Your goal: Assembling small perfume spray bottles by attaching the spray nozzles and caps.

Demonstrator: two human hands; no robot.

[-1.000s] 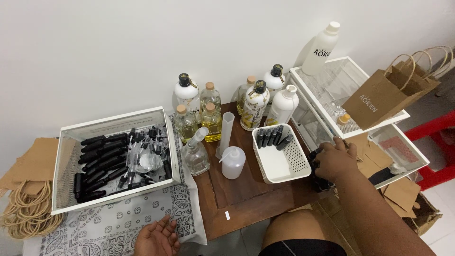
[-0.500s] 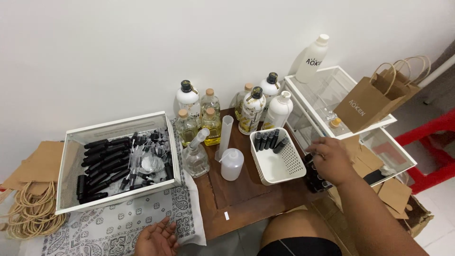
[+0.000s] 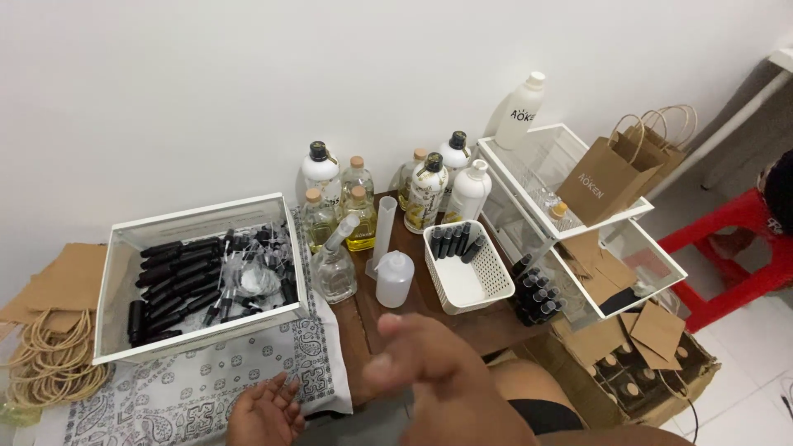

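Low at the frame's centre, the right hand [image 3: 429, 367] hovers blurred, fingers loosely spread, empty; lower left, the left hand [image 3: 266, 410] rests open, palm up, on the patterned cloth [image 3: 182, 388].

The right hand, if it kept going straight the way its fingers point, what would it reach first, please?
Probably the small white squeeze bottle on the wooden board. The right hand is raised and blurred, fingers aimed up and slightly left, so depth is uncertain.
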